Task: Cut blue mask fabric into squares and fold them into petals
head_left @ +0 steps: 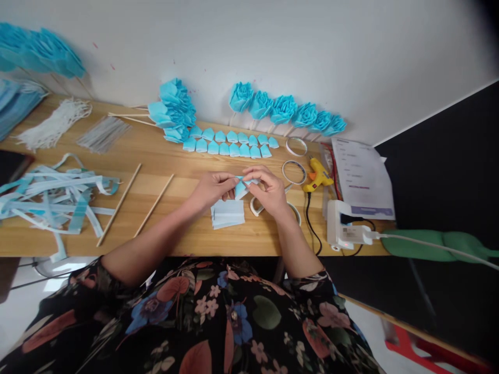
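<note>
Between my two hands is a small blue-and-white piece of fabric (240, 190), partly folded to a slanted edge. My left hand (213, 188) pinches its left side between thumb and fingers. On the other side, my right hand (268, 188) grips the upper right part, its fingers curled over the top. Just below lies a stack of pale blue rectangular pieces (227, 214). Beyond my hands, folded blue petals (234, 150) with pointed tops stand out in two rows. Scissors (257, 206) lie partly hidden under my right hand and wrist.
Blue fabric roses (283, 109) on sticks lean along the wall. A yellow glue gun (318, 175), tape rolls (294, 172) and a white power strip (338, 228) sit at right. Cut strips (50, 195), wooden sticks (119, 204), white ear loops (58, 124) and thin wires (103, 134) lie left.
</note>
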The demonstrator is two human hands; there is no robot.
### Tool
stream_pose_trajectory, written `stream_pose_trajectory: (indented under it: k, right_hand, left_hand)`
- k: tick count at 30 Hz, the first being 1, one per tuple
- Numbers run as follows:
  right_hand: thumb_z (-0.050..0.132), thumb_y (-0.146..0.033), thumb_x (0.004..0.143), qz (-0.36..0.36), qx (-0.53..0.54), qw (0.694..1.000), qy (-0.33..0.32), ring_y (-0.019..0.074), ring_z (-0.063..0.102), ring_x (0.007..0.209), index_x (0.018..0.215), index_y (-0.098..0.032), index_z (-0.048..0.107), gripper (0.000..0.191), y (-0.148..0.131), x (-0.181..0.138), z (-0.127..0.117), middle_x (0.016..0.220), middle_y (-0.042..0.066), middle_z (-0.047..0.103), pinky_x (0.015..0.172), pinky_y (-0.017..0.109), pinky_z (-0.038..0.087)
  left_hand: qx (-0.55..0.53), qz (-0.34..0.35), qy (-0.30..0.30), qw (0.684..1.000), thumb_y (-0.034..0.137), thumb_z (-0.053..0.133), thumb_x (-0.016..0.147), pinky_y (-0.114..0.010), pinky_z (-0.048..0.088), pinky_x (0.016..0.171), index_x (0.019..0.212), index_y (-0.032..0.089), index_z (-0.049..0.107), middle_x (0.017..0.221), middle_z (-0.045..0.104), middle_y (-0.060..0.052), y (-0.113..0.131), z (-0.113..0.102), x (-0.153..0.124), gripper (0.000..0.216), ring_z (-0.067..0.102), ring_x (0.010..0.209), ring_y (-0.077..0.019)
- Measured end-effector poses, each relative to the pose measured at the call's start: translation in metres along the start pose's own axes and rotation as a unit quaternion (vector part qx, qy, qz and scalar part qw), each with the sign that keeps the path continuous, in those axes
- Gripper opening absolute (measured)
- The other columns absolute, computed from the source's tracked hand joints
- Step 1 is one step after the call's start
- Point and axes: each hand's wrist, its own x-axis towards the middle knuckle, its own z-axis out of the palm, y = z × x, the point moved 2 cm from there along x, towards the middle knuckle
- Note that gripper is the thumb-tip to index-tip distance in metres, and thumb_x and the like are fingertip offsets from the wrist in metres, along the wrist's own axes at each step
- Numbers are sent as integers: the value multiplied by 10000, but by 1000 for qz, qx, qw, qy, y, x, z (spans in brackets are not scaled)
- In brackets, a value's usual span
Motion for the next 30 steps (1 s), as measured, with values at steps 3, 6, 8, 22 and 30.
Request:
stream_pose_trajectory:
  k: [3, 6, 8, 22, 30]
  right_hand:
    - [634, -197, 862, 0, 1, 1000, 4, 211, 651, 1083, 903, -264, 724, 120, 1, -1, 1, 1104, 33, 710, 968, 412, 520]
    - [658, -254, 866, 35, 26, 999, 13, 203, 660, 1022, 989, -273, 720, 140, 4, -2, 0, 1091, 28, 710, 909, 382, 542]
    - [696, -315, 852, 76, 63, 995, 19, 182, 663, 923, 1132, -295, 689, 280, 6, -3, 0, 1075, 17, 703, 826, 345, 558]
    - [699, -292, 839, 71, -24, 996, 42, 138, 611, 718, 865, -216, 701, 80, -3, -1, 4, 819, -6, 709, 677, 273, 479]
    - [583, -106, 864, -87, -106, 990, 35, 193, 672, 937, 937, -267, 728, 228, -7, 0, 1, 971, 15, 744, 867, 375, 524]
  left_hand:
    - [-5, -6, 3, 1000, 429, 697, 773, -232, 388, 512, 645, 158, 649, 544, 597, -5, 0, 0, 0, 303, 490, 489, -96]
    - [2, -4, 2, 1000, 440, 687, 776, -232, 371, 499, 649, 162, 654, 541, 593, -2, 1, 1, -1, 308, 483, 489, -97]
    - [15, 2, 4, 1000, 438, 670, 785, -233, 352, 493, 649, 165, 655, 535, 579, 4, 1, 1, -2, 305, 473, 489, -97]
    - [114, 54, -10, 992, 463, 600, 836, -250, 302, 488, 584, 172, 598, 544, 565, -4, -8, 2, 0, 385, 442, 495, -102]
    - [28, 20, -10, 999, 463, 654, 812, -222, 406, 512, 665, 146, 652, 565, 606, -8, 0, -1, 0, 349, 492, 502, -93]
